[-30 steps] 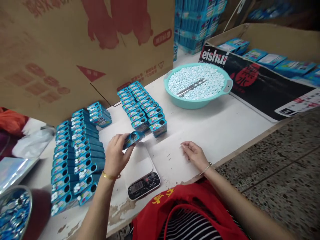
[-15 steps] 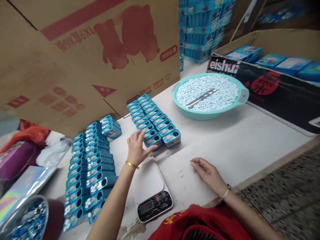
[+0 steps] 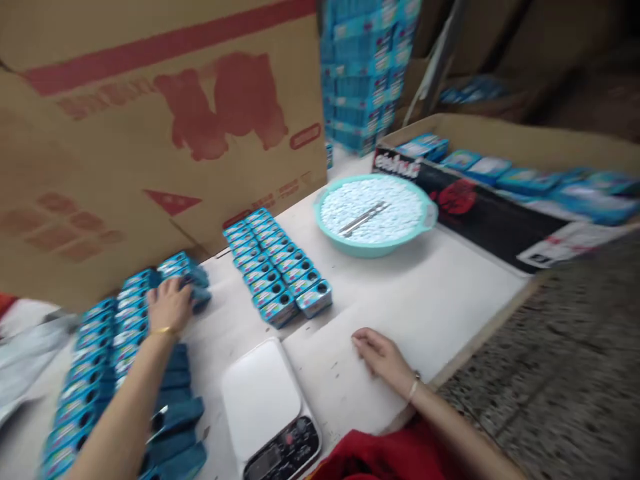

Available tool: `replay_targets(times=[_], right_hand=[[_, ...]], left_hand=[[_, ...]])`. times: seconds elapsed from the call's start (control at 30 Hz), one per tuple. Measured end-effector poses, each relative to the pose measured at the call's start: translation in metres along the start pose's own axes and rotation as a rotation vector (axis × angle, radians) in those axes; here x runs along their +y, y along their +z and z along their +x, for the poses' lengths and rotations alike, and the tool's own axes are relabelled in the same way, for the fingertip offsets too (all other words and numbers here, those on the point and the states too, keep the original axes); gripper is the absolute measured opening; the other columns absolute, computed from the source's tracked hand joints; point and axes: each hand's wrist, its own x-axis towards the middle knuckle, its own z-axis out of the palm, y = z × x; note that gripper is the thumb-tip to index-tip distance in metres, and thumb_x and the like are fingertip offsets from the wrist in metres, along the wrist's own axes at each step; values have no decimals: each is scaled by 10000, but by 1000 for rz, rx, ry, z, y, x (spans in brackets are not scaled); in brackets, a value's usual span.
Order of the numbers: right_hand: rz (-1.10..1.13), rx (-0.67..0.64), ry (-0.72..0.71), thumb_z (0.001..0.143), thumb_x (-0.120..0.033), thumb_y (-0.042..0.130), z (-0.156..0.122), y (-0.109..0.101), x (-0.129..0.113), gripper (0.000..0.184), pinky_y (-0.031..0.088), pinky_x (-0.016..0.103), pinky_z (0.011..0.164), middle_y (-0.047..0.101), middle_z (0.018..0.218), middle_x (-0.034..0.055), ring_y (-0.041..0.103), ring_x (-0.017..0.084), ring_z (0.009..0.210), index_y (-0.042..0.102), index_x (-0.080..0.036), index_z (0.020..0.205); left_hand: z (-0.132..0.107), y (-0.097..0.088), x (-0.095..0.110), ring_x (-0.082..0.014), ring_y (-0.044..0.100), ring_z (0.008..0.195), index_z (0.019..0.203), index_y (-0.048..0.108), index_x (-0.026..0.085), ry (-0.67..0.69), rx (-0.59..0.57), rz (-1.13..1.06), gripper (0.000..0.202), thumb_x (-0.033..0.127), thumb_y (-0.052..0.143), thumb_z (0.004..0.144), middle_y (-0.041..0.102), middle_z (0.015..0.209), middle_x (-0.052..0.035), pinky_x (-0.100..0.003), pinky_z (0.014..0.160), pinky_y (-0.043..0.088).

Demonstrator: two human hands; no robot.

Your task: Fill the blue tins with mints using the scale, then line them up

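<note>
Head view, blurred: I see the left hand (image 3: 170, 305) beyond and left of the scale (image 3: 267, 407), fingers curled over the far end of the blue tin block (image 3: 113, 327). I cannot tell whether it grips a tin. I would pinch one tin by its sides, sparing its neighbours. The right hand (image 3: 383, 357) lies slack and empty right of the scale. Beyond the scale, a teal basin (image 3: 370, 248) holds pale tablets (image 3: 395, 200) and metal tongs (image 3: 364, 219)

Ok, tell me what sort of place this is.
Probably a small packing workshop: rows of little blue tins, a basin of white tablets, a weighing scale, and big cardboard cartons.
</note>
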Motion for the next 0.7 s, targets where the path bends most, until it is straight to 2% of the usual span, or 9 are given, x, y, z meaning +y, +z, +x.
replay_targets(times=[0.07, 0.1, 0.13, 0.2, 0.33, 0.43, 0.5, 0.6, 0.7], right_hand=[[0, -25, -30, 739, -572, 536, 10, -4, -10, 404, 328, 224, 381, 468, 584, -47, 394, 80, 396, 556, -175, 811], [-12, -13, -61, 744, -565, 535, 14, -8, -16, 393, 345, 226, 396, 478, 585, -41, 414, 88, 416, 562, -177, 805], [-32, 11, -96, 752, -554, 536, 17, -13, -21, 379, 362, 231, 414, 492, 591, -33, 434, 98, 441, 569, -180, 806], [-96, 79, -163, 757, -538, 547, 20, -25, -34, 357, 386, 248, 455, 515, 602, -19, 452, 114, 477, 578, -186, 807], [-336, 244, -447, 807, -434, 547, 41, -51, -57, 253, 448, 297, 647, 599, 755, 40, 530, 160, 668, 601, -189, 842], [-548, 401, -653, 829, -311, 551, 66, -69, -76, 141, 446, 336, 715, 615, 839, 80, 542, 194, 770, 610, -183, 835], [-659, 454, -724, 840, -243, 559, 81, -82, -92, 98, 437, 355, 775, 624, 857, 113, 539, 206, 815, 624, -170, 849], [-859, 499, -708, 843, -179, 589, 104, -104, -115, 158, 386, 371, 873, 645, 956, 196, 534, 230, 963, 660, -91, 954], [-1077, 495, -530, 815, -234, 658, 136, -126, -131, 406, 321, 408, 907, 596, 1137, 294, 481, 270, 1156, 622, 36, 1115]], left_hand=[[-13, -11, -2, -300, 545, 988, 747, 596, 200, 77, 0, -13, 152, 297, 479, 754, 622, 1015, -98, -434, 884, 400], [-25, -18, -1, -257, 574, 809, 714, 575, 202, 133, 2, 2, 181, 322, 448, 763, 620, 922, -88, -376, 754, 436], [-40, -27, 1, -215, 558, 676, 711, 562, 206, 203, 19, -20, 218, 359, 424, 784, 609, 895, -77, -326, 629, 424], [-78, -51, 14, -173, 532, 582, 726, 540, 209, 314, 47, -80, 272, 391, 377, 846, 592, 852, -52, -283, 532, 376], [-139, -89, 67, -176, 551, 597, 719, 545, 203, 435, -56, -150, 254, 395, 459, 861, 581, 790, -50, -285, 516, 376], [-161, -90, 100, -195, 586, 696, 762, 574, 196, 467, -175, -158, 152, 314, 532, 849, 590, 821, -63, -297, 573, 418], [-167, -86, 112, -215, 598, 750, 788, 584, 186, 475, -219, -145, 111, 282, 567, 842, 601, 852, -69, -310, 604, 433], [-171, -85, 115, -235, 599, 828, 884, 590, 171, 484, -175, -163, 165, 333, 588, 849, 616, 936, -83, -335, 674, 452], [-174, -94, 101, -239, 587, 922, 986, 565, 163, 448, -35, -288, 321, 460, 557, 865, 610, 1034, -93, -352, 779, 461]])
